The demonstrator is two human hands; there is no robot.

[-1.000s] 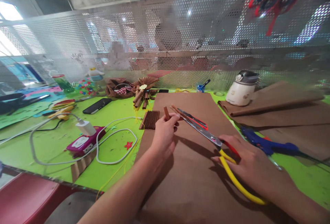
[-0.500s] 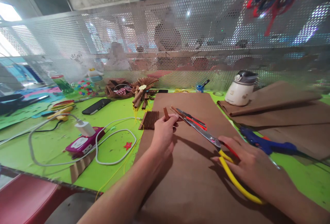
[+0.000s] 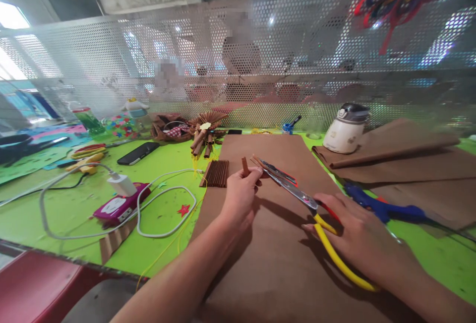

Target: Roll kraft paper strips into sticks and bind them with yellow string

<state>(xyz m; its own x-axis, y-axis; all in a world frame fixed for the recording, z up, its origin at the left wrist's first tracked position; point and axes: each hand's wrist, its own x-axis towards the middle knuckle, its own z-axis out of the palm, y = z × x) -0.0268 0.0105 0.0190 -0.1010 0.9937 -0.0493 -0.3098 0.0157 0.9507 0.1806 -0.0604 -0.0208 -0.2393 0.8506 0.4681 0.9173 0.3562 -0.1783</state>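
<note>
My left hand [image 3: 243, 191] pinches a small folded strip of brown paper [image 3: 245, 165], one end standing up above the fingers. In my right hand [image 3: 357, 226] is a pair of scissors [image 3: 297, 193] with yellow handles, its long blades pointing left to the paper at my left fingertips. Whether the blades touch the paper cannot be made out. Beneath both hands lies a large brown paper sheet [image 3: 267, 258]. Behind the blades, partly covered, is a red and black tool [image 3: 284, 173]. A pleated brown paper piece [image 3: 217, 173] rests left of my left hand.
On the green table [image 3: 167, 251] are a purple power adapter [image 3: 121, 204] with a white cable, a phone [image 3: 137, 153] and a paper-roll craft [image 3: 206, 134]. To the right are a blue glue gun [image 3: 385, 209], a white bottle [image 3: 344, 132] and folded brown paper [image 3: 401, 149].
My left hand has shifted slightly to the right with the paper strip, nearer the scissors. The scissor tips have moved a little right too, while my right hand stays nearly in place.
</note>
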